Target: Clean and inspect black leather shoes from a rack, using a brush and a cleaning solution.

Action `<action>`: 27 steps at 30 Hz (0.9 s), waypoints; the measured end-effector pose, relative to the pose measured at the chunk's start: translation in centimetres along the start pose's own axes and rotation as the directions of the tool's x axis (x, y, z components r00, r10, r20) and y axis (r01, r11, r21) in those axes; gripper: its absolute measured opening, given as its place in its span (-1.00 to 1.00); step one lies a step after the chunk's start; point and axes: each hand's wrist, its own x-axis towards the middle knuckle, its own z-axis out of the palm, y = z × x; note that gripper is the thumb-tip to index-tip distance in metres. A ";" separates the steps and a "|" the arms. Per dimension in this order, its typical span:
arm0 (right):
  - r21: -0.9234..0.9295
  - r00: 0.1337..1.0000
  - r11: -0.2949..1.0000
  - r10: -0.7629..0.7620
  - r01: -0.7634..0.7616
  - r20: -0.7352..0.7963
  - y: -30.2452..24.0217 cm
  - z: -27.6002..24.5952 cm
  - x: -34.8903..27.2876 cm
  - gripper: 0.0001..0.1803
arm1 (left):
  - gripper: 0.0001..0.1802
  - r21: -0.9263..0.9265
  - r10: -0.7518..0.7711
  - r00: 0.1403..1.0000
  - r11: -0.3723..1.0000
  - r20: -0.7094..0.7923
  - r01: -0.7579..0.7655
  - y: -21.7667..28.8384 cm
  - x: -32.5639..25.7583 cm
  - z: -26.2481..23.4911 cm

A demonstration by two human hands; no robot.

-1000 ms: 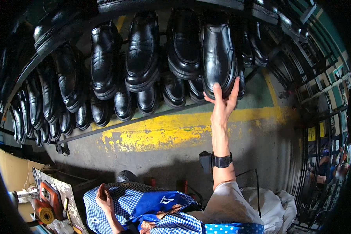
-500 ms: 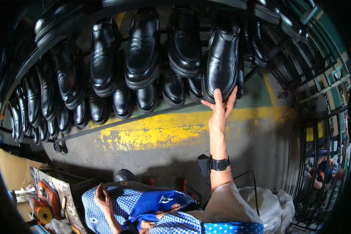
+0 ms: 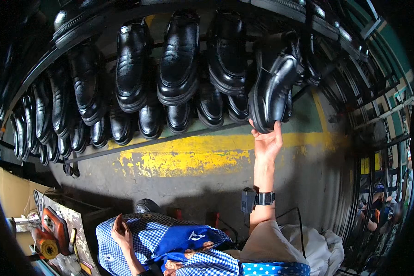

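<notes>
My right hand (image 3: 267,140) reaches forward and grips the toe end of a glossy black leather shoe (image 3: 275,94). The thumb is at one side of the toe and fingers are at the sole. The shoe is tilted so that its side and sole edge show; its heel end lies among the dark rack parts, and I cannot tell whether it still touches them. Near my body, my left hand (image 3: 122,233) is held above the blue checked apron (image 3: 145,225). Its fingers are loosely bent, with nothing visible in them.
Several black shoes (image 3: 178,60) hang toe-down in two rows on the dark rack (image 3: 188,132). More shoes line an upper rail. Lower left, an orange-red tool (image 3: 55,225) lies by a worn panel. A dark metal rack (image 3: 377,152) stands right. Yellow paint (image 3: 184,154) marks the floor.
The gripped shoe has turned from facing me with its upper to a tilted, sideways position. My right hand has turned with it. The whole view has shifted slightly.
</notes>
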 end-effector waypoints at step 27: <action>-0.433 0.920 0.891 -0.046 -0.139 -0.389 -6.5 1.4 13.6 -0.03 | -0.69 -0.014 -0.005 1.000 1.000 0.017 0.005 -0.8 -0.1 -0.3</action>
